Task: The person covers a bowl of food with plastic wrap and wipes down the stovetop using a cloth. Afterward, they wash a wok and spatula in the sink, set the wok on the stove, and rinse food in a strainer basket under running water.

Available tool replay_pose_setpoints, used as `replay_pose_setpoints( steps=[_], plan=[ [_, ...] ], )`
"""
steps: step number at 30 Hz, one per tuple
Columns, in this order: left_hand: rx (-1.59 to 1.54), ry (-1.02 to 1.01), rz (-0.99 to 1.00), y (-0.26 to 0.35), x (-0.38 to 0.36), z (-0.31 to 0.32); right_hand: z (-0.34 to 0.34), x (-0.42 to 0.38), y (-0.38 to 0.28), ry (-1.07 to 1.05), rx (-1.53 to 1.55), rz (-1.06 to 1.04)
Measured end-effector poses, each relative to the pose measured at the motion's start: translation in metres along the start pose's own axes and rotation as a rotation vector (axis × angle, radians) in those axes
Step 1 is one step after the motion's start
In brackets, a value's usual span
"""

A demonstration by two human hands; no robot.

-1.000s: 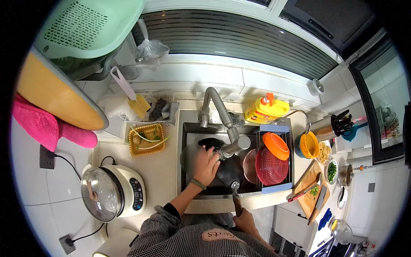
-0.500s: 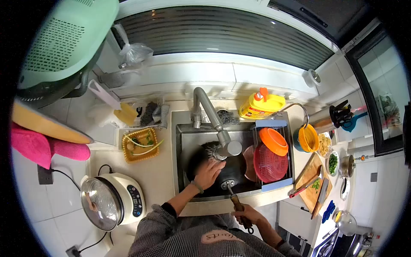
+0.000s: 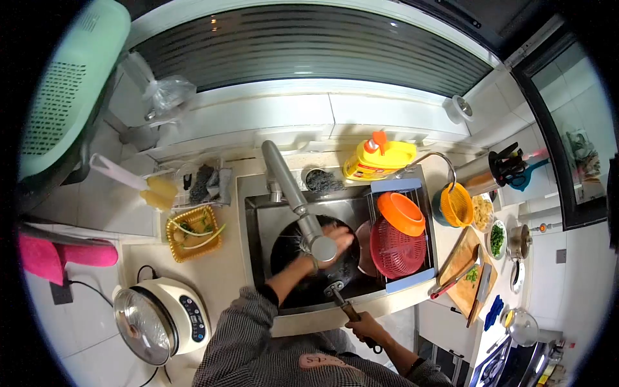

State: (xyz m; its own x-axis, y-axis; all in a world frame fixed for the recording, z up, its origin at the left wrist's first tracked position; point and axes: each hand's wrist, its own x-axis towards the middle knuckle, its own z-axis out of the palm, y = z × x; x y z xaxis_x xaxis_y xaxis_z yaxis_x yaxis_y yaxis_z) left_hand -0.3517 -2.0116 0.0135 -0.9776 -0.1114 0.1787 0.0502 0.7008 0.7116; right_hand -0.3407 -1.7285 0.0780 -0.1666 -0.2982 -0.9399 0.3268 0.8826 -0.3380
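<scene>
A dark wok (image 3: 285, 253) sits tilted in the steel sink (image 3: 253, 226), under the grey faucet (image 3: 309, 227), with water running into it. My left hand (image 3: 338, 241) reaches over the wok beside the faucet head; its fingers look stretched out, though motion blurs them, and I see nothing in them. Part of this hand is hidden by the faucet. Lower down, my right hand (image 3: 370, 327) is closed around the wok's wooden handle (image 3: 350, 312) at the sink's front edge.
Red and orange colanders (image 3: 398, 248) stand on a rack at the sink's right. Behind them is a yellow bottle (image 3: 379, 159). A cutting board (image 3: 465, 290) holds a knife (image 3: 481, 293). To the left are a yellow basket (image 3: 175, 250) and an electric cooker (image 3: 184, 303).
My left hand has moved right across the wok, past the faucet head. My right hand stays on the handle. The whole view has shifted slightly.
</scene>
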Motion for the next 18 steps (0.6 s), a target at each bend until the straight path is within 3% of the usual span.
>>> replay_pose_setpoints(
  steps=[2,3,4,6,7,8,11,13,15,17,18],
  plan=[
    [-0.223,0.015,-0.243,-0.039,0.022,-0.016,0.006,0.0,0.003,0.068,-0.04,-0.037],
    [-0.444,0.067,-0.294,-0.09,0.017,0.002,0.006,0.001,0.001,0.072,-0.039,-0.031],
    [-0.786,0.174,-0.28,-0.157,-0.009,0.037,0.004,-0.001,-0.002,0.051,-0.04,-0.029],
    [-1.097,0.291,-0.366,-0.234,-0.068,0.075,-0.001,-0.01,-0.013,0.021,-0.042,-0.019],
    [-0.723,0.146,-0.803,-0.246,-0.088,0.075,-0.005,-0.016,-0.024,-0.075,0.036,0.005],
    [-0.713,0.149,-0.81,-0.246,-0.107,0.085,-0.007,-0.017,-0.03,-0.174,0.115,0.025],
    [-0.794,0.463,-1.003,-0.194,-0.178,0.1,-0.021,-0.019,-0.036,-0.41,0.322,0.098],
    [-0.435,0.406,-0.975,-0.139,-0.177,0.079,-0.027,-0.026,-0.043,-0.582,0.525,0.07],
    [-0.021,0.263,-0.841,-0.031,-0.137,0.022,-0.027,-0.041,-0.051,-0.631,0.695,0.052],
    [0.02,0.3,-0.816,0.016,-0.109,0.002,-0.025,-0.039,-0.044,-0.699,1.018,-0.003],
    [0.014,0.319,-0.722,0.025,-0.105,0.002,-0.026,-0.043,-0.047,-0.703,1.009,-0.003]
  ],
)
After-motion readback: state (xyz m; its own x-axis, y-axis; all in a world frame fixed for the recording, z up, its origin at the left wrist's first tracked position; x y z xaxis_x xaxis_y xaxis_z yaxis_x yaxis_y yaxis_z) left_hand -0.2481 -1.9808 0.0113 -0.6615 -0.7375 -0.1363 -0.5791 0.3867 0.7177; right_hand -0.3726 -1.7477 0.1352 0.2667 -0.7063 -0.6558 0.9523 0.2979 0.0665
